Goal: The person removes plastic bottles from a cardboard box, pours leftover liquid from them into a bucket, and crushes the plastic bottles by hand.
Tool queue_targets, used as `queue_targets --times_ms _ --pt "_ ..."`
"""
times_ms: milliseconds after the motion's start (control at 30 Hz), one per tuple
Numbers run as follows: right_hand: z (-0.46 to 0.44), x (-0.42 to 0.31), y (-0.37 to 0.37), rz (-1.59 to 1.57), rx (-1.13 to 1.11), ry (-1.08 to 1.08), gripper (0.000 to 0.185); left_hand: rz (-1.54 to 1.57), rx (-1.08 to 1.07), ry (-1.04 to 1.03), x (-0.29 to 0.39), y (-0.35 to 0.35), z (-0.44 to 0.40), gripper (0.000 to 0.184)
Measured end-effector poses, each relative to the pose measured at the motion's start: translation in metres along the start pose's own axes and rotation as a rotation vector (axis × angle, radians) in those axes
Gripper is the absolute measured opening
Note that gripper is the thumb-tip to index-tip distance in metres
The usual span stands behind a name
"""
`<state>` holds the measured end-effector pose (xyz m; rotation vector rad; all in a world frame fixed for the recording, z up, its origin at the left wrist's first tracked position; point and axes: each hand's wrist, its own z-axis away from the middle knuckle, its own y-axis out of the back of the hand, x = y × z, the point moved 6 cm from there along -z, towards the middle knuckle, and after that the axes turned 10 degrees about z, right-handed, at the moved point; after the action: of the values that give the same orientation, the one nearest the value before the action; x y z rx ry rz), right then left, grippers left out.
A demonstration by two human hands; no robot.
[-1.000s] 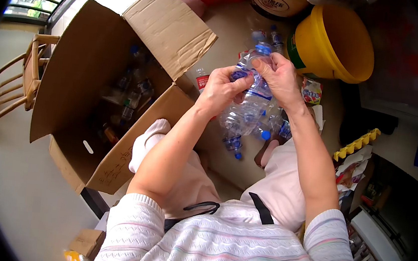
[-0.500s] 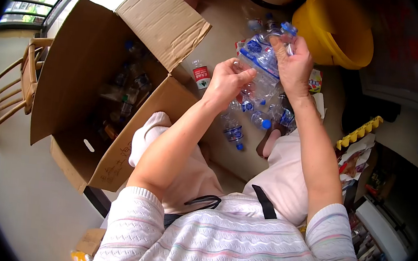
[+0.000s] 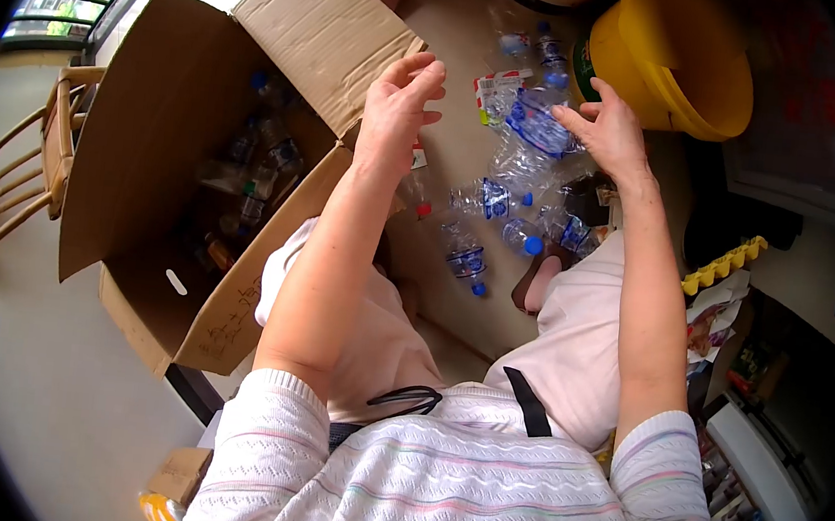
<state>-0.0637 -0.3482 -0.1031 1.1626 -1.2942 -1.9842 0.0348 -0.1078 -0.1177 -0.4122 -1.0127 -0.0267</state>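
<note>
- Head view, and here's the left hand [image 3: 396, 118], upper middle of the frame, fingers parted with nothing between them, over the edge of the cardboard flap [image 3: 324, 36].
- Across to the right hand [image 3: 610, 138], upper right of centre: thumb and fingers spread wide, no grip on anything!
- Right by that thumb, on its left in the frame, the crumpled blue-labelled bottle [image 3: 539, 127]; touching or just apart, I can't tell.
- Below it, mid-frame, more clear bottles [image 3: 466, 260] lie on the floor [image 3: 438, 308]; the cardboard box [image 3: 220, 327] gapes at left.
- For good handling, I'd say: take one bottle at a time, pinch the firmer neck, and press the thin walls evenly so they don't slip.
</note>
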Motion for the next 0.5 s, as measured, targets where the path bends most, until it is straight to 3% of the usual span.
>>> queue_targets --times_ms 67,167,200,267,333,500 --pt "0.004 -0.004 0.0 0.016 0.05 0.012 0.066 -0.02 0.012 -0.077 0.009 0.006 -0.001 0.042" --pt "0.012 -0.031 -0.013 -0.244 -0.04 0.089 0.055 0.048 0.098 -0.14 0.024 0.019 -0.002 0.039" --pt "0.017 -0.049 -0.018 -0.172 -0.011 0.202 0.045 0.072 0.132 -0.154 0.029 0.024 -0.002 0.038" --pt "0.037 -0.09 -0.036 -0.281 0.002 0.44 0.039 0.126 0.164 -0.206 0.035 0.028 -0.003 0.036" --pt "0.066 -0.138 -0.042 -0.12 0.07 0.705 0.036 0.183 0.203 -0.261 0.039 0.032 -0.003 0.034" --pt "0.086 -0.196 -0.09 -0.03 -0.137 0.882 0.042 0.202 0.216 -0.378 0.048 0.028 -0.01 0.025"
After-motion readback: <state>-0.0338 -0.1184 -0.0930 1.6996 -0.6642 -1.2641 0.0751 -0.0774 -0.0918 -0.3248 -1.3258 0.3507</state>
